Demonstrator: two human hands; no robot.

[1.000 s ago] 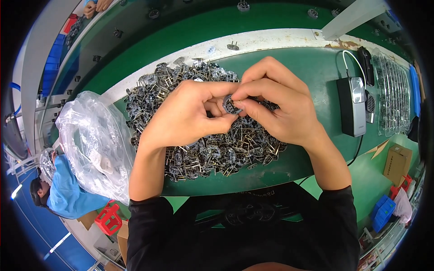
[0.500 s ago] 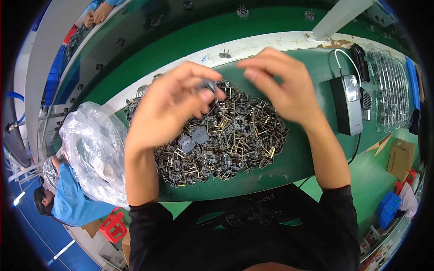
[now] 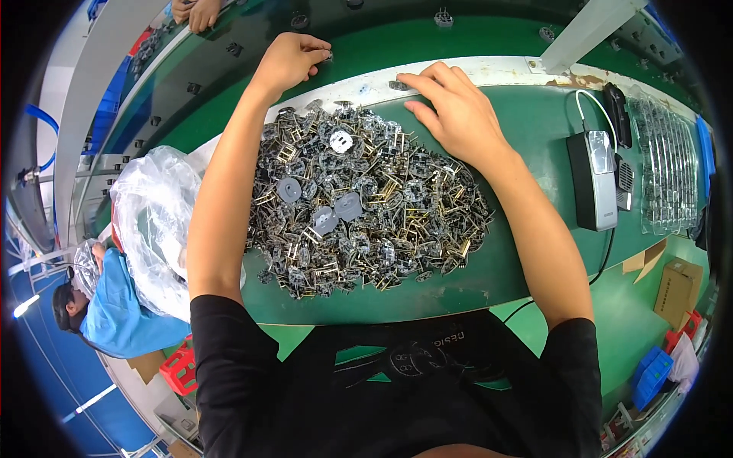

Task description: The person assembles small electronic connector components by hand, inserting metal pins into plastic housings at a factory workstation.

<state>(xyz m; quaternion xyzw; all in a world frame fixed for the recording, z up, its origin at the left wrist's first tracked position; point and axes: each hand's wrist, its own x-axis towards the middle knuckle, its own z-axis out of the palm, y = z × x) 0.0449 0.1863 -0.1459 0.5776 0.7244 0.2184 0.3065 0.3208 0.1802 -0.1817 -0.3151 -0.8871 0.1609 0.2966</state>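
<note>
Above the dark green conveyor belt, my left hand pinches a small dark plug part between thumb and fingertips, which mostly cover it. My right hand is near the white rail, its thumb and index finger apart. The index fingertip is at a small dark part lying on that rail. Below both hands spreads a large heap of plug parts with brass and silver pins. Among them lie a few flat grey round pieces and one white-faced part.
The white rail separates the green table from the belt, where spaced parts sit. A black-and-silver device with cables and clear trays lie right. At left are a plastic bag and a person in blue.
My left hand has moved from over the heap up to the belt, carrying the small part. My right hand has shifted slightly left and up, reaching the part on the rail.
</note>
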